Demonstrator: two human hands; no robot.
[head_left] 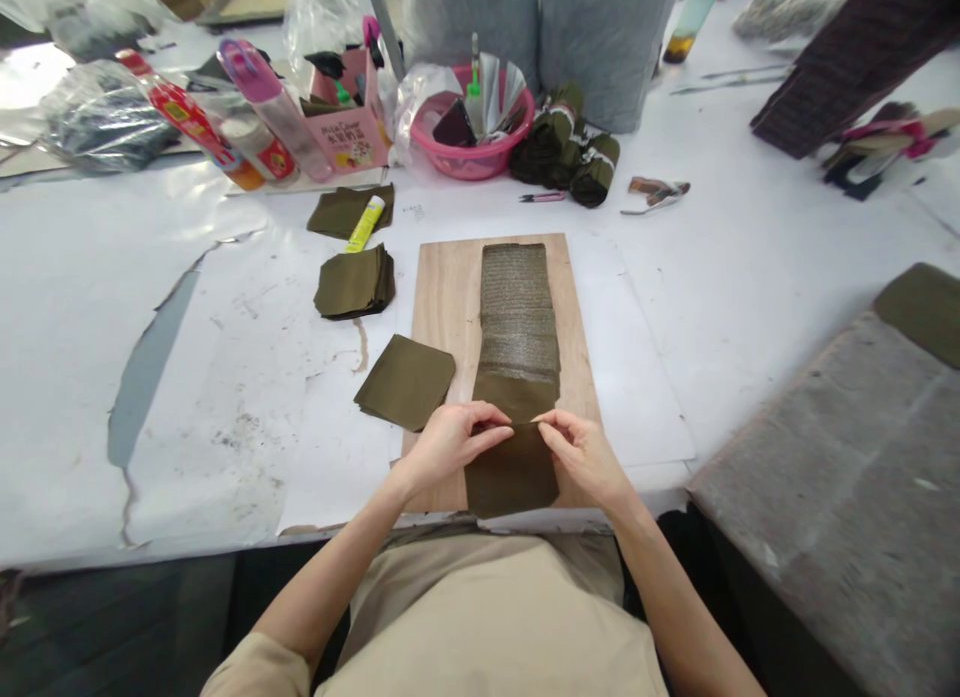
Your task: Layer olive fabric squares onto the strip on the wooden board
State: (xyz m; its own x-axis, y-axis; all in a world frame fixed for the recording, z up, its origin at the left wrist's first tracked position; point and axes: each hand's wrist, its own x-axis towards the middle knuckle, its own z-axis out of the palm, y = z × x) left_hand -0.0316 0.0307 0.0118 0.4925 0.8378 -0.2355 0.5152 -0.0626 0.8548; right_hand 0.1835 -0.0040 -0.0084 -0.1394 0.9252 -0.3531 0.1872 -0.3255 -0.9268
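A wooden board point(442, 297) lies in front of me on the white table. Down its middle runs a row of overlapping olive fabric squares point(519, 317), the far ones greyish with a glittery sheen. My left hand point(450, 442) and my right hand point(581, 452) pinch the top edge of the nearest olive square point(514, 477), one at each corner, fingers closed on the cloth. A loose stack of olive squares point(405, 380) rests half on the board's left edge, just beyond my left hand.
Another stack of olive squares point(354, 284) and a yellow glue stick point(365, 224) lie further left. A pink bowl point(472, 137), pink box point(349, 127), bottles point(195, 122) and dark fabric rolls point(566, 142) line the back. A grey padded surface point(847, 477) stands at the right.
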